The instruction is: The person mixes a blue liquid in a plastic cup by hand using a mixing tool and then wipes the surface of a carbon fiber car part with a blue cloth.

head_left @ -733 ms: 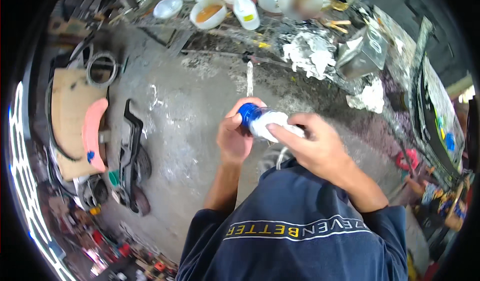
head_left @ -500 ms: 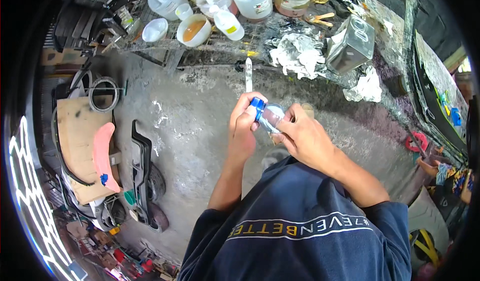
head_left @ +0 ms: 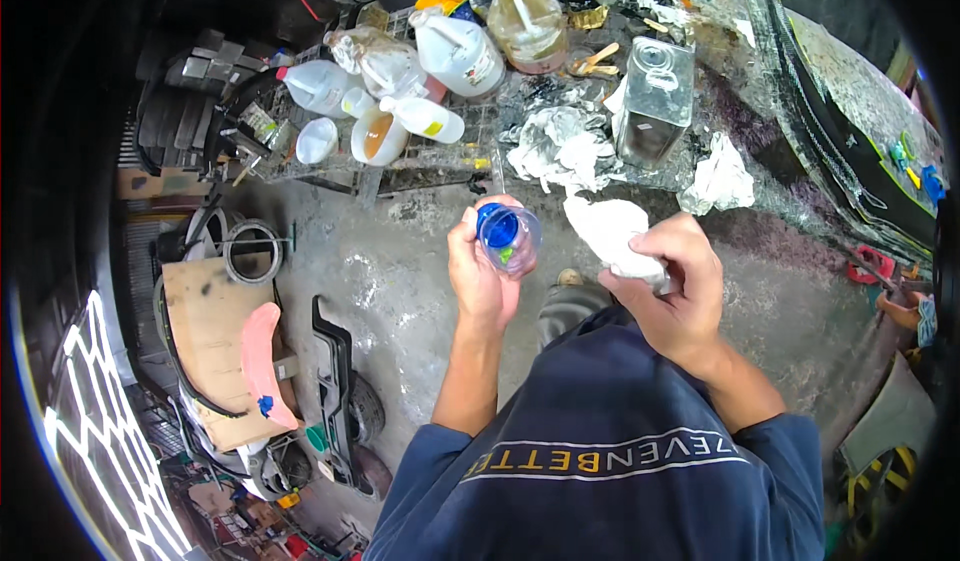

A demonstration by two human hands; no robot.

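My left hand (head_left: 483, 276) is wrapped around what looks like a clear plastic bottle top (head_left: 527, 238) with a blue cap, its wide mouth turned up toward me. Deep in it the blue of the cap shows, with a small green patch beside it. Just beyond this hand a thin flat stick (head_left: 498, 169) points away; whether the fingers grip it is hidden. To the right, my right hand (head_left: 685, 291) pinches a crumpled white paper or cloth wipe (head_left: 610, 229) between thumb and fingers. The wipe is apart from the bottle top.
On the dark workbench (head_left: 420, 161) stand translucent jugs (head_left: 458, 53), a bowl of amber liquid (head_left: 378, 139), a white squeeze bottle (head_left: 428, 119) and a metal can (head_left: 655, 106). Crumpled white wipes (head_left: 565, 146) lie near its edge. A pink curved panel (head_left: 262, 361) rests on cardboard at left.
My right hand has left the bottle top and moved right with the white wipe. The bottle top has turned its open mouth upward. The view has shifted toward the bench.
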